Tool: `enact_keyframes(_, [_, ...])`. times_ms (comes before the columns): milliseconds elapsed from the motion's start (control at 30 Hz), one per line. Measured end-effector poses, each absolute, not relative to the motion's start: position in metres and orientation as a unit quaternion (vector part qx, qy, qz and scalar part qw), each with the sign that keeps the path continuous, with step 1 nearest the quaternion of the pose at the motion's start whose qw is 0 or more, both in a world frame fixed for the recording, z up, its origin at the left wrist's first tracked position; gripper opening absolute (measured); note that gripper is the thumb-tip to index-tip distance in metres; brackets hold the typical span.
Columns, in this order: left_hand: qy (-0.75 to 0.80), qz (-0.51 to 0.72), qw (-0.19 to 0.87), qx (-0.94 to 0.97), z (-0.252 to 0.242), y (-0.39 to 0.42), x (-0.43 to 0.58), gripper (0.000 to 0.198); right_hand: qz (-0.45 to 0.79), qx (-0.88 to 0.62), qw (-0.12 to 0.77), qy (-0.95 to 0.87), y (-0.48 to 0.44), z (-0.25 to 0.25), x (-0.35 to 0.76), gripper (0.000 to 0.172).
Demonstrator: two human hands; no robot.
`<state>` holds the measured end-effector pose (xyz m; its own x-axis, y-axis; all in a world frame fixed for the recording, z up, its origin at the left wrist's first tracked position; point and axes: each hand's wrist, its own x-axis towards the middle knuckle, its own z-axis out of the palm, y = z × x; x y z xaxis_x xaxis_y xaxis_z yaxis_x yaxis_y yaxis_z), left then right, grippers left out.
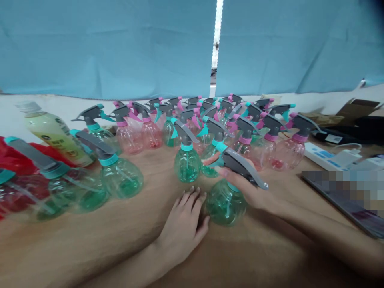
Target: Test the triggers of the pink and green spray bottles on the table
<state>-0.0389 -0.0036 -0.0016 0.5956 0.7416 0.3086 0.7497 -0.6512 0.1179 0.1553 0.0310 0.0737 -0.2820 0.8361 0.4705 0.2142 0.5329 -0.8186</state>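
Observation:
A green spray bottle [225, 203] with a grey trigger head stands on the wooden table [90, 240] near the middle. My right hand [249, 188] is wrapped round its neck and trigger head. Flat on the table lies my left hand [186, 224], fingers stretched out, touching the bottle's left side. Just behind stands another green spray bottle [187, 160].
Several pink and green spray bottles [246, 136] crowd the back of the table, and more green ones [120, 176] stand at the left. A drink bottle [57, 136] and red bag [15, 164] sit far left. A power strip [330, 157] and dark flat item [345, 200] lie right. Blue curtain behind.

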Motion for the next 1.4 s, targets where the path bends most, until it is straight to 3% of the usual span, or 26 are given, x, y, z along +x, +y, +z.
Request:
enact_keyframes(167, [-0.416,-0.165,0.011,-0.894,-0.002,-0.004,-0.038,0.041,0.32,-0.38,0.513,-0.7,0.032,0.062,0.153,0.018])
enact_keyframes(333, [-0.418,-0.157,0.009,-0.895,-0.001,-0.003,-0.038,0.041,0.339,-0.372,0.509,-0.698,0.033,0.06,0.154,0.028])
enact_keyframes(567, [-0.422,-0.138,0.013,-0.896,0.002,-0.004,-0.038,0.043,0.311,-0.4,0.506,-0.698,0.031,0.06,0.156,0.015])
enact_keyframes(1000, [-0.417,-0.149,0.019,-0.896,0.001,-0.004,-0.038,0.04,0.347,-0.356,0.51,-0.702,0.034,0.058,0.155,0.035])
enact_keyframes(1400, [-0.417,-0.155,0.021,-0.896,-0.001,-0.004,-0.039,0.038,0.341,-0.353,0.519,-0.7,0.035,0.057,0.154,0.035])
